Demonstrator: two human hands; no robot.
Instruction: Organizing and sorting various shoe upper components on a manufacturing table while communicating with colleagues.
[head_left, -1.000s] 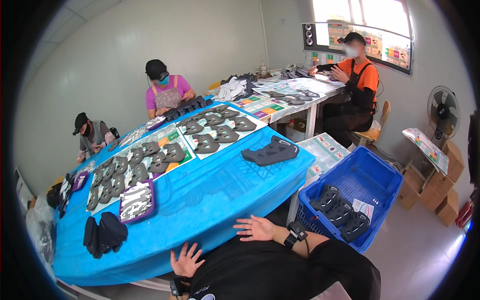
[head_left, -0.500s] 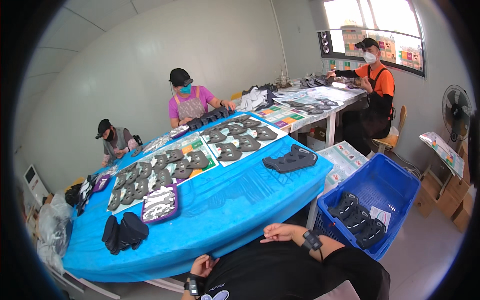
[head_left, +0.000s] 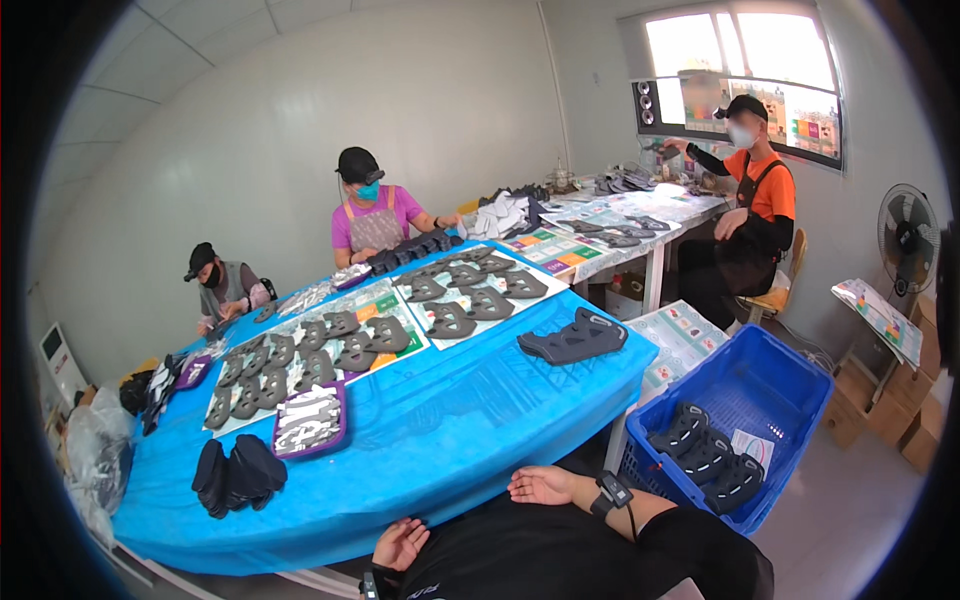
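My left hand (head_left: 402, 543) rests at the near edge of the blue-covered table (head_left: 430, 470), fingers loosely apart and nothing in it. Palm up, my right hand (head_left: 541, 486) lies just off that edge, open and holding nothing. On the cloth ahead of it is a stack of dark shaped pads with cut-outs (head_left: 573, 337). Nearer my left side are a bundle of dark fabric pieces (head_left: 238, 476) and a purple tray (head_left: 343, 410) full of white and grey strips. Rows of grey cut-out pads (head_left: 313, 370) cover the printed sheets beyond.
A blue plastic crate (head_left: 792, 400) with several dark pads stands at my right. Across the table sits a person in purple (head_left: 375, 215), another person (head_left: 225, 285) farther left. A person in orange (head_left: 768, 190) sits at the far table (head_left: 645, 225). Right is a fan (head_left: 908, 235).
My right hand's curled fingers have straightened, and my left hand has turned to show more palm. The person in orange now holds up a dark piece. The whole view has shifted slightly.
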